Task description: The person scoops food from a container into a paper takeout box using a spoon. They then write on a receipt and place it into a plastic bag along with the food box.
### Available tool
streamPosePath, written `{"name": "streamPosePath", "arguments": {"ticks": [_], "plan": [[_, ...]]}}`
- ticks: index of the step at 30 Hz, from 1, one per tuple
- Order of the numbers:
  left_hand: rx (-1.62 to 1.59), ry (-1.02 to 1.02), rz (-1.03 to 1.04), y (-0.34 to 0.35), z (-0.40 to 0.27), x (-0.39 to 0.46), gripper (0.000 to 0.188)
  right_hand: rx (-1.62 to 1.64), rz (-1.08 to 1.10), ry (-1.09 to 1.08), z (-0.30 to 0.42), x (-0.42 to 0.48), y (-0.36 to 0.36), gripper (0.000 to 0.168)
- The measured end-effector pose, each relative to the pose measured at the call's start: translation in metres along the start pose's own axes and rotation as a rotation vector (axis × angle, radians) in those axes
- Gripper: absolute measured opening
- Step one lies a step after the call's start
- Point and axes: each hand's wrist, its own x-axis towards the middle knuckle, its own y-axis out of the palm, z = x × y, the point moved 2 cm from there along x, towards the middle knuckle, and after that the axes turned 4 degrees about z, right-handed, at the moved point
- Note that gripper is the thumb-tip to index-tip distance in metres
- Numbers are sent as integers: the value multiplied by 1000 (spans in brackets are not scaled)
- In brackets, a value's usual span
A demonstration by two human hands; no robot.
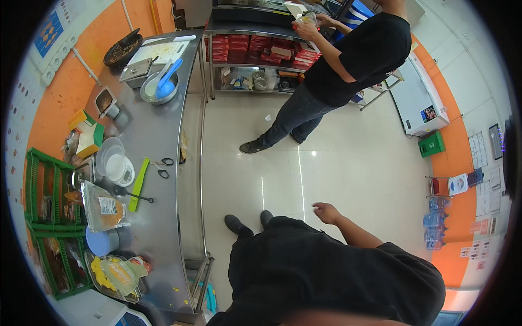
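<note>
My right hand [326, 213] hangs over the tiled floor, away from any surface, with its fingers loosely curled. Its palm is hidden, so whether it holds anything small is unclear. My left hand is out of view. Along my left side runs a stainless steel table [157, 222]. On it lie black-handled scissors [163, 165], a lime-green flat tool [139, 185] and a black measuring spoon [134, 194]. A white kitchen scale [125, 173] stands behind them, near a clear plastic bag of orange-brown powder [107, 208] and a blue-lidded tub [102, 241]. Nearer me, a crumpled packet [122, 275] rests on a tray of yellow food.
Ahead, a person in black [346, 65] faces a steel shelf rack [248, 30], holding a clear container. A metal bowl with a blue ladle [166, 86] sits at the table's far end. To the right stand a chest freezer [420, 98], a green bin [432, 144] and water bottles [437, 222].
</note>
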Motion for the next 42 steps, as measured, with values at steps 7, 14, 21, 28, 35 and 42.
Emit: {"name": "streamPosePath", "arguments": {"ticks": [7,14,21,28,35,42], "plan": [[-25,0,-24,-1,-9,-9,49,-72,232,-232,87,18,-36,39],[-157,-7,-25,3,-28,-41,51,-714,502,-71,-75,90,-37,37],[-309,-76,54,7,-60,-99,54,-834,341,-206,-37,170,-73,32],[-467,-215,236,29,-95,-150,56,-357,199,-553,91,176,-48,35],[-651,-420,390,56,-124,-198,58,-454,376,-618,55,169,-9,41],[-809,-682,511,79,-134,-257,60,-901,529,-405,-127,197,-10,33]]}}
